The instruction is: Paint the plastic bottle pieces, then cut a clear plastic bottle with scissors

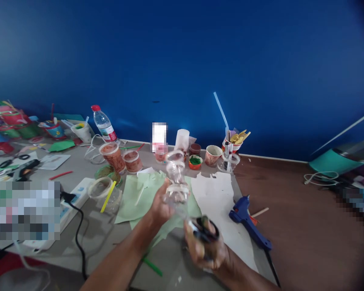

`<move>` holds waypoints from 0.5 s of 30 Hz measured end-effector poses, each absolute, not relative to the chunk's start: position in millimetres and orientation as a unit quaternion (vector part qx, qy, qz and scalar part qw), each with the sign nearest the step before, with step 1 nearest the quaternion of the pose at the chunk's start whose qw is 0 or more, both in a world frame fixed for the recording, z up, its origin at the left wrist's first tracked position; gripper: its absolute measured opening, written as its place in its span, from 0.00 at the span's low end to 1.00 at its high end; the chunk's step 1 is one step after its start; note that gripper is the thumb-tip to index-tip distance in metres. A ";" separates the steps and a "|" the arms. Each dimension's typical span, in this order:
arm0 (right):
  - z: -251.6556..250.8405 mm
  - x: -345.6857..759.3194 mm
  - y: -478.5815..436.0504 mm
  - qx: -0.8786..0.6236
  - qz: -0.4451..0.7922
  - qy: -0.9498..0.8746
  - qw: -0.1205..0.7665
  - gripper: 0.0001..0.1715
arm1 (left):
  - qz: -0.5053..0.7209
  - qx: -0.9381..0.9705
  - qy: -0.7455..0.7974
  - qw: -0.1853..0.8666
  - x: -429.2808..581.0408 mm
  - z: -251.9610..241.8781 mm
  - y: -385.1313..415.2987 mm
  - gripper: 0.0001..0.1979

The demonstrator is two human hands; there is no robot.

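My left hand (162, 206) is wrapped round a clear plastic bottle piece (176, 173), which has a ribbed, waisted shape and is blurred by motion. In my right hand (204, 246) is a pair of scissors (214, 230) with black handles, my fingers closed through the loops. Its blades point up and left, toward the lower end of the clear plastic; whether they touch it I cannot tell. Under both hands lie green paper (136, 198) and white paper (214, 194) with torn edges.
On the right lies a blue glue gun (251, 224). Paint-stained cups (112, 157), a paper cup (213, 155) and a water bottle (104, 125) line the back. A power strip (79, 194) with a black cord is on the left. A blue wall (182, 60) rises behind.
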State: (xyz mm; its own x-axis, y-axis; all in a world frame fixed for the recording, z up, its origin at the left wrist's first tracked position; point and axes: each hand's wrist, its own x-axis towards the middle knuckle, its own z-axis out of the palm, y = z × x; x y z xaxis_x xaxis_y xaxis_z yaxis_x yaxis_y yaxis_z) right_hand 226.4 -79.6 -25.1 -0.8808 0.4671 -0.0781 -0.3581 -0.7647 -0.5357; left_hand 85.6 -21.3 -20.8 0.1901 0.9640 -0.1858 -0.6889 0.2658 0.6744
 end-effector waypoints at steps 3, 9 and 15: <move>-9.0 228.6 -88.9 -0.106 0.899 -0.387 0.179 0.34 | 0.528 0.225 0.309 0.758 94.2 -22.4 -20.7 0.26; 2.4 244.5 -62.3 -0.123 0.822 -0.389 0.397 0.34 | 0.646 0.215 0.371 0.631 88.7 -17.8 -9.2 0.22; -6.2 240.9 -40.8 -0.342 0.597 -0.558 0.464 0.28 | 0.656 0.229 0.368 0.619 79.9 -17.4 -5.2 0.21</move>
State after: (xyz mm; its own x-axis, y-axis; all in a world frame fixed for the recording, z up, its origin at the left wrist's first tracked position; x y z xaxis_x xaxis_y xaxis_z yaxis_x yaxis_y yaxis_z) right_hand 240.9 -40.8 -6.2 -0.3357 0.9356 0.1091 -0.1725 0.0528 -0.9836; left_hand 79.9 -5.2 -17.4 -0.1297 0.9795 -0.1540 -0.6424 0.0353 0.7656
